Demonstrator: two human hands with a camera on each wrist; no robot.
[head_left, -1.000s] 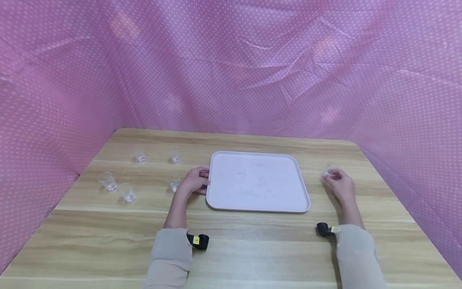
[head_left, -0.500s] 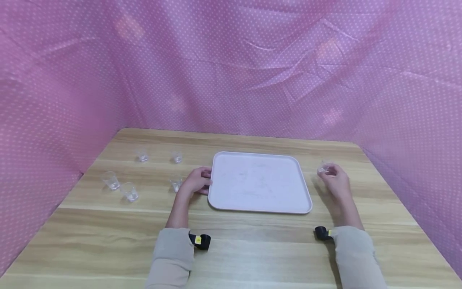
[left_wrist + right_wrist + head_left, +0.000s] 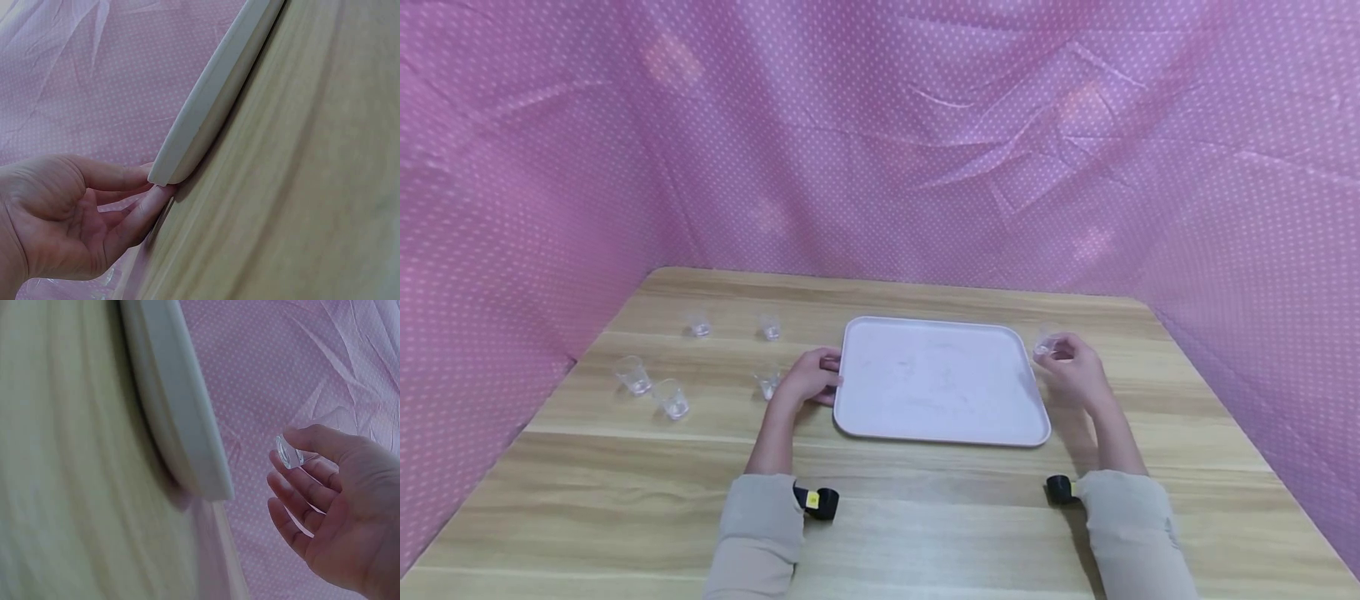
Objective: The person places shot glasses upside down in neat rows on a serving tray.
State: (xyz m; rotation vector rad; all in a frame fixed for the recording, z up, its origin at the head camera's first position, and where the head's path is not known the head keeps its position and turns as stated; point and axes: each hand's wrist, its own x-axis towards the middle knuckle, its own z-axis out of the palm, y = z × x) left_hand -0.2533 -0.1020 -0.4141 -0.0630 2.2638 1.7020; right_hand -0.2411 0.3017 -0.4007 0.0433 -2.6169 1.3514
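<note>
A white rectangular tray (image 3: 940,383) lies on the wooden table. At its left edge my left hand (image 3: 808,377) holds the rim; in the left wrist view the thumb and fingers (image 3: 134,215) meet at the tray's end. My right hand (image 3: 1077,371) pinches a small clear shot glass (image 3: 1043,343) between thumb and fingers, just off the tray's right edge. In the right wrist view the shot glass's thick base (image 3: 289,452) points toward the tray's side, and the other fingers are spread loosely below it.
Several more clear shot glasses stand to the left: one shot glass (image 3: 767,383) close beside my left hand, others such as a shot glass (image 3: 672,400) farther left. Pink dotted cloth (image 3: 880,167) surrounds the table (image 3: 925,525) at the back and sides.
My right hand has carried the shot glass leftward and slightly away from me, toward the tray's right edge. My left hand has stayed at the tray's left edge.
</note>
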